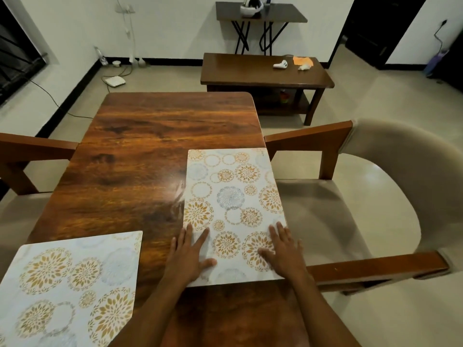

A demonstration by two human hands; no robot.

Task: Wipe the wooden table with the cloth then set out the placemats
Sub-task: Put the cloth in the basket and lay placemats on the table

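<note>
The wooden table (140,151) fills the middle of the view. A white placemat (233,196) with gold and grey flower circles lies along the table's right edge. My left hand (186,254) rests flat on its near left corner with straight fingers. My right hand (284,249) presses flat on its near right corner. A second placemat (67,286) of the same pattern lies at the table's near left corner. An orange cloth (302,60) lies on the low table at the back.
A beige chair (375,209) with wooden arms stands close to the table's right side, another chair (22,159) on the left. A low wooden coffee table (250,71) holds a white controller (280,64). A dark console table (288,15) stands at the wall.
</note>
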